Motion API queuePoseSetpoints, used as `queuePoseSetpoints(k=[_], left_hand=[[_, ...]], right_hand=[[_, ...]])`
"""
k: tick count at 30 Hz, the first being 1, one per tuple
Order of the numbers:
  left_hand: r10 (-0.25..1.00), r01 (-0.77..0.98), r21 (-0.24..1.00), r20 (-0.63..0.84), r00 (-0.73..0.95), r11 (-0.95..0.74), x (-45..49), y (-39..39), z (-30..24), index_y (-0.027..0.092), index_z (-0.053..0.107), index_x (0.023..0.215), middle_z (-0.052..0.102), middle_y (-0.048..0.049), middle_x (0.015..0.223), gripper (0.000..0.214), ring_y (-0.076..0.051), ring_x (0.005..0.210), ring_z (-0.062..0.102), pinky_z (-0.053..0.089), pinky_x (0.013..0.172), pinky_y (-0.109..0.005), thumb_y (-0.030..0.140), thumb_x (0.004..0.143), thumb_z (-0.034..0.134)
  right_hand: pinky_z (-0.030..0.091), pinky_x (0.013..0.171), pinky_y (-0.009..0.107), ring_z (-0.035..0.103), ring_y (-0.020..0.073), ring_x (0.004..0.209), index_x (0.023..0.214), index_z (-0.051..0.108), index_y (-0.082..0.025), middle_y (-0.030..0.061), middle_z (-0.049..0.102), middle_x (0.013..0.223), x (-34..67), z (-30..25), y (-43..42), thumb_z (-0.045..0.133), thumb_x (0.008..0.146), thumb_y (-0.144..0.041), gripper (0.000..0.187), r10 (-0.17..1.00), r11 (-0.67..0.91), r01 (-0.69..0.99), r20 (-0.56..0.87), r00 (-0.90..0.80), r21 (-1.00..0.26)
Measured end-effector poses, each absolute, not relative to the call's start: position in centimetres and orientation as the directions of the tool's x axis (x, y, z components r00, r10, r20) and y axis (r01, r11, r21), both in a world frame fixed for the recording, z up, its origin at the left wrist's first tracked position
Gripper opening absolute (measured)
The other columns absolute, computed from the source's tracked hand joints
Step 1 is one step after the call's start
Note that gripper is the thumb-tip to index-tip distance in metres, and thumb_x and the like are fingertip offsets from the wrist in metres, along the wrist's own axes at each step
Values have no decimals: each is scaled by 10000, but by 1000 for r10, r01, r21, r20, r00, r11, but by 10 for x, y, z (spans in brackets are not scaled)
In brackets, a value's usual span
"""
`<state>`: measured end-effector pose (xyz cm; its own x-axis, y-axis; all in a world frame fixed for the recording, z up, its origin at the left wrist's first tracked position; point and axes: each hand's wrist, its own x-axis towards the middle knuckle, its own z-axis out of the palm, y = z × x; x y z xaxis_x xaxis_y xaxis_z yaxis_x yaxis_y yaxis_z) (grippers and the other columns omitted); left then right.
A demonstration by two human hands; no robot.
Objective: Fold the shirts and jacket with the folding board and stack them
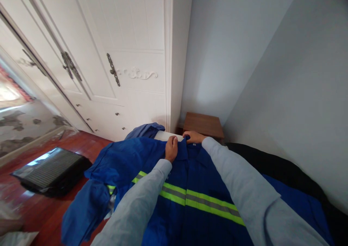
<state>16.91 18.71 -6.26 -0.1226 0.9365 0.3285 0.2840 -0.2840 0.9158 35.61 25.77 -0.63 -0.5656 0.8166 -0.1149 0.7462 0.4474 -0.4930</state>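
Note:
A blue work jacket (160, 222) with yellow-green and grey reflective bands lies spread front up before me, its collar at the far end. My left hand (171, 149) is closed at the left side of the collar, thumb up and fingers curled on the cloth. With fingers bent over the collar's edge, my right hand (194, 137) pinches the cloth near the neck opening, beside a small label. One sleeve (84, 211) hangs down at the left. The fingertips of both hands are partly hidden.
A white wardrobe (141, 28) stands ahead, with a small brown wooden stand (202, 124) beside it. Greyish-blue cloth (145, 130) lies beyond the jacket. A black case (54, 171) rests on the red floor. Black material (272, 157) runs along the right wall.

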Motion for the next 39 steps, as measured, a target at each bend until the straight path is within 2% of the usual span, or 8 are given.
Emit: queuePoseSetpoints(k=[4, 11, 16, 20, 23, 27, 31, 39], left_hand=[[937, 293, 915, 326, -125, -279, 169, 188, -62, 189, 603, 992, 693, -73, 959, 297, -200, 925, 659, 520, 883, -345, 394, 995, 388], [926, 373, 884, 353, -132, -283, 169, 185, -60, 165, 612, 1037, 696, -106, 998, 357, -219, 967, 664, 521, 910, -360, 412, 1008, 357], [892, 603, 683, 438, 112, -411, 172, 177, -57, 141, 548, 1345, 606, -164, 1363, 473, -265, 1276, 567, 436, 1087, -421, 433, 1019, 370], [872, 739, 469, 332, 360, -483, 179, 174, -56, 149, 515, 1431, 522, -150, 1489, 547, -281, 1430, 426, 309, 1190, -464, 469, 1037, 313], [897, 808, 394, 262, 357, -437, 185, 175, -57, 123, 493, 1461, 507, -167, 1499, 612, -314, 1442, 402, 259, 1206, -497, 498, 1039, 258], [901, 852, 311, 258, 350, -420, 189, 175, -59, 105, 458, 1495, 434, -198, 1546, 657, -369, 1459, 356, 225, 1203, -546, 526, 1018, 293], [914, 875, 284, 222, 339, -393, 191, 174, -58, 103, 425, 1522, 402, -206, 1564, 670, -373, 1474, 328, 194, 1212, -553, 520, 1008, 319], [927, 909, 187, 100, 361, -373, 187, 176, -48, 158, 330, 1577, 323, -158, 1618, 718, -316, 1512, 262, 153, 1235, -520, 587, 1004, 273]], right_hand=[[439, 972, 228, 649, 164, 1048, 959, 783, -151, 51, 731, 1055, 347, -8, 261, 565, 781, -128, 283, 817, 456, 744, -101, -567, -488], [483, 715, 181, 660, 125, 737, 933, 788, -114, 36, 735, 859, 352, -6, 273, 633, 775, -207, 240, 769, 414, 759, -252, -587, -504], [502, 868, 210, 670, 162, 989, 1184, 713, -126, 80, 707, 1136, 357, -1, 276, 692, 769, -207, 423, 795, 446, 756, -175, -580, -480], [470, 1044, 321, 622, 222, 1158, 1235, 682, -140, 107, 658, 1252, 376, -4, 261, 671, 830, -273, 427, 842, 436, 795, -119, -526, -422], [355, 1186, 410, 474, 259, 1371, 1433, 540, -127, 145, 499, 1462, 390, -16, 235, 551, 933, -364, 553, 919, 368, 858, 0, -394, -358], [254, 1255, 423, 301, 277, 1495, 1537, 401, -53, 175, 318, 1581, 402, -47, 188, 401, 1000, -531, 719, 957, 279, 932, 147, -250, -231], [213, 1262, 463, 226, 308, 1521, 1560, 363, -45, 172, 230, 1616, 410, -71, 157, 289, 997, -657, 835, 972, 228, 962, 85, -217, -148], [166, 1270, 462, 194, 250, 1537, 1611, 272, -146, 91, 216, 1634, 427, -64, 159, 182, 1036, -599, 737, 994, 108, 991, -10, -110, -82]])
